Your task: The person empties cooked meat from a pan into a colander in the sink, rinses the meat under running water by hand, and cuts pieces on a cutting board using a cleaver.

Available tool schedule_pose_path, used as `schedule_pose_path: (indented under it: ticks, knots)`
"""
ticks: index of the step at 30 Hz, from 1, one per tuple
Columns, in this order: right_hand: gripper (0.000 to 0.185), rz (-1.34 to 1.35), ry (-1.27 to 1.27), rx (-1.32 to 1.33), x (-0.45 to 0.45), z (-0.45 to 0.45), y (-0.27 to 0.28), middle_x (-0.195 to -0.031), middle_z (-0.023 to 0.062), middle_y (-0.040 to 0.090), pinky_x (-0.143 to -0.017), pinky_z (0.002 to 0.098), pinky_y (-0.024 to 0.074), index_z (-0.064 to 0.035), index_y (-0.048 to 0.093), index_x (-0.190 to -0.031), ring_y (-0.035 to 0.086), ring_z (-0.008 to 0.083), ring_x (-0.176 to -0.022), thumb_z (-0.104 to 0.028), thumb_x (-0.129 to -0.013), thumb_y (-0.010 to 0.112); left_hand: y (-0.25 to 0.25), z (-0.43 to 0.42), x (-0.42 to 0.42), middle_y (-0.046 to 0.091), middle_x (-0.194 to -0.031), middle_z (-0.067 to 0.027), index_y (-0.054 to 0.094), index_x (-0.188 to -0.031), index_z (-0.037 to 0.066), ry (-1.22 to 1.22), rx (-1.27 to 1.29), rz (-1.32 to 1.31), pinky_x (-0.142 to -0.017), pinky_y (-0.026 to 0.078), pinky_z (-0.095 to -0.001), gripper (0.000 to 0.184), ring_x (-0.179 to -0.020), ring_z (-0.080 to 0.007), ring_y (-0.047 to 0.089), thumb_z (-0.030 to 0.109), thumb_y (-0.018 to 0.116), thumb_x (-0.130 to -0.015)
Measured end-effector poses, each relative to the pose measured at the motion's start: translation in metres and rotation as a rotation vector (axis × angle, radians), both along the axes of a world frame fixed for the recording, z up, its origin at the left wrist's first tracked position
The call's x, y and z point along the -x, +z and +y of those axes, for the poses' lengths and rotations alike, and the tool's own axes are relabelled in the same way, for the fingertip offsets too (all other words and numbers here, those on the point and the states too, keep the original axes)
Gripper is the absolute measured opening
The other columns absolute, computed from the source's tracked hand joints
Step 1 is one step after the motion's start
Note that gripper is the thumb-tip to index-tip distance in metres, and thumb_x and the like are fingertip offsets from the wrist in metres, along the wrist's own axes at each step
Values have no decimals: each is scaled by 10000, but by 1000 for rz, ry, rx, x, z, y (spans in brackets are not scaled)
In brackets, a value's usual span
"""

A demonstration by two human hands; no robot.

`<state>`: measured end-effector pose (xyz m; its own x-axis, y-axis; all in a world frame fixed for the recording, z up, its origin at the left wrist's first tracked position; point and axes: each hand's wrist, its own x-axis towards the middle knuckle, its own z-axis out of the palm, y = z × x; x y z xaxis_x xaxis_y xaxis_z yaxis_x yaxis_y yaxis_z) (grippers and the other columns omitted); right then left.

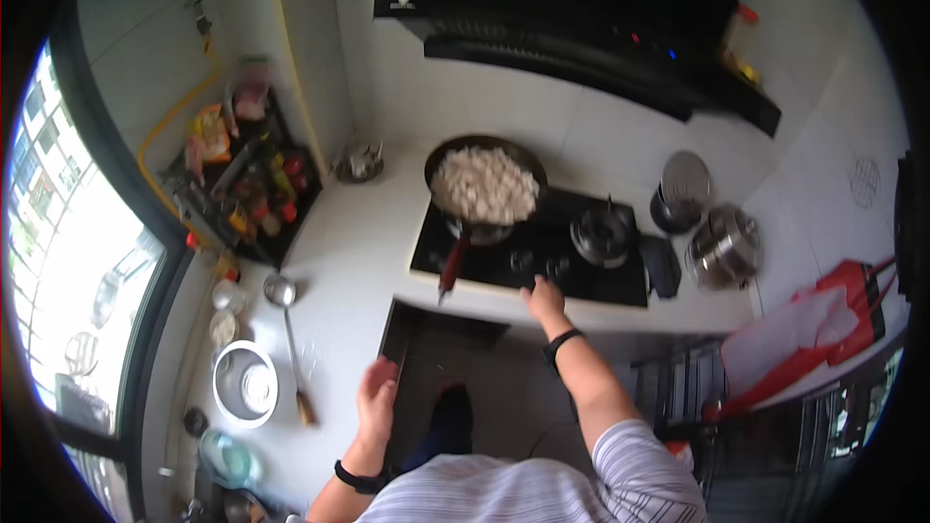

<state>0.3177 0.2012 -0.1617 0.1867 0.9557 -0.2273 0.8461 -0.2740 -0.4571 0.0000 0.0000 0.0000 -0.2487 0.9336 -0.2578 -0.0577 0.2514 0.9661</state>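
My right hand (544, 300) is at the front edge of the black gas stove (484, 266), just below the control knobs (556, 266). Its thumb and forefinger look slightly apart, and I see nothing held. My left hand (376, 397) is raised in front of my body, beside the counter edge, with loose fingers and nothing visible in it. On the left burner stands a wok (544, 167) full of pale, chopped pieces of food (484, 184). Its dark red handle (453, 264) points toward me over the stove's front edge.
A ladle (289, 339), a metal pot (221, 397) and a glass bowl (225, 460) are on the left counter. Bottles fill a corner rack (266, 199). Right of the stove stand a steel pot (725, 247) and a round lid (686, 179). A range hood (581, 58) hangs overhead.
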Motion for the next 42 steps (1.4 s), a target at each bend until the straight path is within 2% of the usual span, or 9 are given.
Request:
schedule_pose_path:
  ticks: [6,15,17,21,27,34,38,40,42]
  knots:
    - [477,-125,-28,179,-2,126,-59,-1026,174,611,-822,401,493,-17,535,-1030,598,332,-967,-400,-769,646,-55,195,-49,512,-1197,-154,314,-1334,-19,-200,298,-175,-858,467,-321,555,-1055,-202,524,120,573,-863]
    - [382,-316,537,153,-18,142,-48,-1027,97,601,-852,378,434,-85,543,-1055,540,287,-1009,-216,-729,693,-70,277,-72,472,-666,-5,474,-963,80,-503,713,-755,-448,393,-241,163,-485,-120,473,124,587,-854]
    - [453,-303,569,-306,-9,125,-18,-1069,103,589,-880,386,425,-99,542,-1130,530,305,-1036,-221,-724,700,-74,269,-76,445,-648,4,467,-910,103,-487,718,-848,-448,367,-234,152,-474,-112,430,125,602,-844]
    - [352,663,183,-91,13,72,9,-1030,125,612,-864,378,444,-109,575,-1101,569,311,-981,-199,-771,658,-76,267,-96,459,-649,-8,475,-948,73,-387,675,-875,-454,393,-256,169,-475,-117,433,50,573,-813]
    - [61,113,-365,-233,-146,45,-40,-821,136,619,-724,415,476,-66,615,-779,596,312,-818,-119,-752,600,-77,262,-101,534,-741,-52,420,-1126,44,-365,533,-550,-493,454,-295,321,-535,-160,531,55,558,-836]
    - [310,-273,-893,135,-352,40,-114,-1050,152,551,-811,433,473,-68,577,-1003,553,331,-966,-256,-765,637,-38,206,-95,464,-1204,-122,381,-1307,88,-81,64,325,-853,422,-296,536,-1076,-215,482,129,610,-824]
    - [467,-188,-1022,345,-398,30,-133,-1169,145,501,-874,444,451,-71,562,-1088,472,311,-1130,-359,-740,682,-17,183,-152,621,-828,-97,545,-1061,-7,-202,-252,151,-877,475,-307,336,-752,-184,593,229,636,-838]
    - [405,-121,-825,246,-417,22,-137,-1030,147,588,-813,442,479,-98,614,-1022,562,301,-998,-312,-697,730,4,175,-229,618,-865,-93,547,-1049,-8,-135,-7,167,-773,478,-285,310,-714,-160,566,183,642,-824]
    - [189,474,-892,-254,-431,21,-233,-820,99,584,-639,355,497,-74,557,-842,590,200,-737,-155,-750,701,4,177,-286,612,-874,-91,544,-1060,-10,-303,144,108,-769,467,-304,270,-794,-175,578,129,607,-837]
